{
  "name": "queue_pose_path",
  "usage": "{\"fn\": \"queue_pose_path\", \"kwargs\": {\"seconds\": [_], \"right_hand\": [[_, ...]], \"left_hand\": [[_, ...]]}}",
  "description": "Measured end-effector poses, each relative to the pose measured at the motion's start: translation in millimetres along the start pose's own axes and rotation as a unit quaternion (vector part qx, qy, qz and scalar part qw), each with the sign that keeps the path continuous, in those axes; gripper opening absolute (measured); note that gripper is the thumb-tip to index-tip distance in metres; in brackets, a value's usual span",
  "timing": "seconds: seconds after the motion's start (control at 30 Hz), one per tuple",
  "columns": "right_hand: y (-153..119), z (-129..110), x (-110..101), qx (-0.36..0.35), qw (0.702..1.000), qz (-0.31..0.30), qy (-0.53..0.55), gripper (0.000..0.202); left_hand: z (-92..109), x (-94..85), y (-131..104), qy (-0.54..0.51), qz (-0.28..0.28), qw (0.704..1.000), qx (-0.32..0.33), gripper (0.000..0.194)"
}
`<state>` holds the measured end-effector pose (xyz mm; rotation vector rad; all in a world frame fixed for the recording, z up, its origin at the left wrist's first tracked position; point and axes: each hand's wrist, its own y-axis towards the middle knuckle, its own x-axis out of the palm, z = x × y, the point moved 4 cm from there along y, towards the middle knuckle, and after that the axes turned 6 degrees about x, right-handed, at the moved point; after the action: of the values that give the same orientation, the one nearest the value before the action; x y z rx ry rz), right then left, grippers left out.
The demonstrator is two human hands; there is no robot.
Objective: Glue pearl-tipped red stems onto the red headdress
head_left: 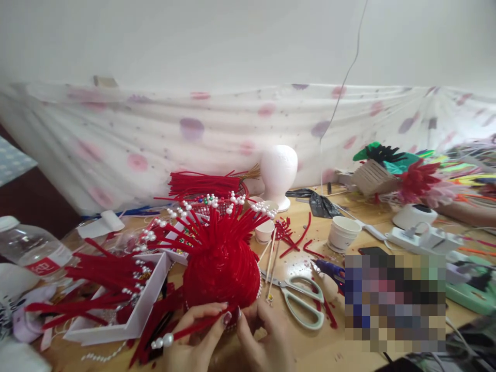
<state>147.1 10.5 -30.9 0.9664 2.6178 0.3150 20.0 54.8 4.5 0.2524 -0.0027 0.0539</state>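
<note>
A red fuzzy cap-like piece (220,268) stands at the middle of the table, with red stems tipped by white pearls fanning up from its top and pearls along its edge. My left hand (199,336) is closed on a red stem (194,326) that ends in white pearls at the lower left. Close beside it, my right hand (261,336) pinches at the lower front of the red piece, thumb near the same stem. What lies between its fingertips is too small to make out.
Green-handled scissors (304,305), a blue glue gun (329,271) and paper cups (343,233) lie to the right. A white foam head (278,175) stands behind. At left are a white box (149,297) and a bottle (36,253). Another person's arm (465,212) reaches in at right.
</note>
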Motion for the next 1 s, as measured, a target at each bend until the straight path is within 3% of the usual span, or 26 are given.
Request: {"fn": "queue_pose_path", "kwargs": {"seconds": [0.17,0.3,0.37,0.5,0.53,0.7,0.83,1.0], "right_hand": [[0.2,-10.9,0.8,0.009,1.0,0.004,0.0,0.03],[-0.3,-20.7,0.1,0.021,0.999,-0.033,0.03,0.03],[-1.2,-22.2,-1.7,0.014,0.998,-0.054,0.032,0.032],[-1.2,-14.5,-9.5,0.013,0.998,-0.065,0.01,0.035],[-0.3,-12.0,-12.0,0.009,0.998,-0.062,0.002,0.035],[7.2,-5.5,-19.7,-0.057,0.995,-0.068,-0.048,0.033],[10.0,-1.7,-19.1,-0.079,0.992,-0.075,-0.065,0.032],[6.8,0.0,-15.8,-0.047,0.996,-0.059,-0.05,0.035]], "left_hand": [[-6.6,-3.4,-1.4,-0.037,-0.002,0.999,-0.022,0.026],[-0.6,-15.1,4.6,-0.011,-0.019,1.0,0.004,0.024],[5.8,-27.7,16.9,0.019,-0.004,0.999,0.028,0.022],[18.9,-58.9,58.7,0.027,0.079,0.994,0.069,0.028],[21.3,-62.2,70.4,0.035,0.067,0.994,0.076,0.03],[21.2,-53.7,109.7,0.022,-0.035,0.996,0.08,0.037],[15.7,-42.0,114.2,0.016,-0.045,0.995,0.091,0.024],[12.3,-35.7,111.7,0.061,-0.061,0.99,0.113,0.006]]}}
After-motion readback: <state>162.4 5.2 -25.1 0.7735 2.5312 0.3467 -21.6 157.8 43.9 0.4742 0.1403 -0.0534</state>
